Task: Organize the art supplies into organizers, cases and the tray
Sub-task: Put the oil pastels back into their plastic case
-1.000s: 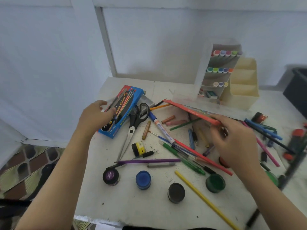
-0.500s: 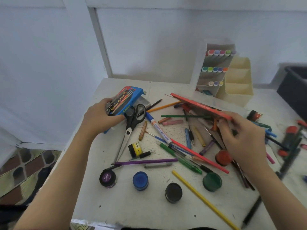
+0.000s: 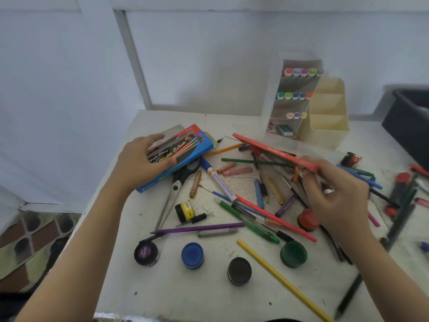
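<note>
My left hand [image 3: 141, 163] grips a blue watercolour box [image 3: 185, 149] at the table's left, lifted over the black scissors [image 3: 178, 182]. My right hand [image 3: 334, 194] holds one end of a flat red pencil case [image 3: 271, 149], raised and tilted above a heap of pencils, pens and crayons. A white marker organizer [image 3: 294, 96] with coloured markers and a cream organizer [image 3: 327, 112] stand at the back right. Paint pots sit near the front: purple [image 3: 146, 252], blue [image 3: 192, 254], black [image 3: 239, 270], green [image 3: 293, 253].
The white table [image 3: 185, 293] ends at the left, with patterned floor below. A dark bin [image 3: 408, 122] stands at the far right edge. More pens and markers lie scattered on the right. A yellow pencil [image 3: 278, 277] lies along the front right.
My left hand has lifted the blue box and drawn it nearer, over the scissors' handles. My right hand has raised the red case.
</note>
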